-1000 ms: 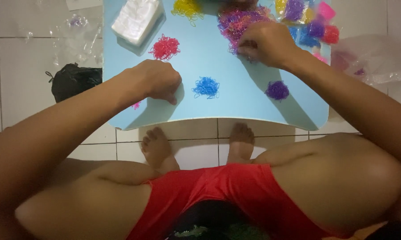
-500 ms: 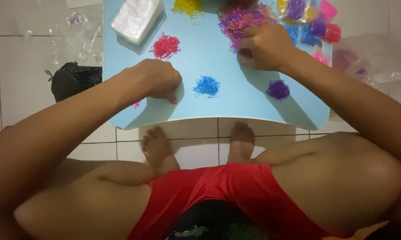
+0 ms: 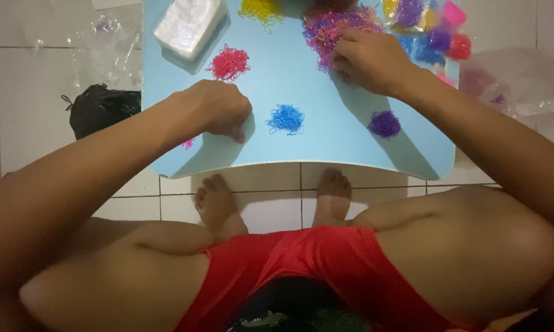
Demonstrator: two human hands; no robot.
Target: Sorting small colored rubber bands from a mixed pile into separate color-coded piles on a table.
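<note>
Seen from above, a seated person leans over a light blue table (image 3: 301, 80) scattered with small elastic bands sorted by colour. The left hand (image 3: 212, 110) is curled into a loose fist, fingertips pressed to the tabletop just beside a few pink bands (image 3: 188, 144), with a red pile (image 3: 229, 63) behind it and a blue pile (image 3: 285, 118) to its right. The right hand (image 3: 369, 61) is bent, its fingers pinching into the mixed multicoloured heap (image 3: 332, 27) at the table's far side; a purple pile (image 3: 384, 123) lies near its wrist.
</note>
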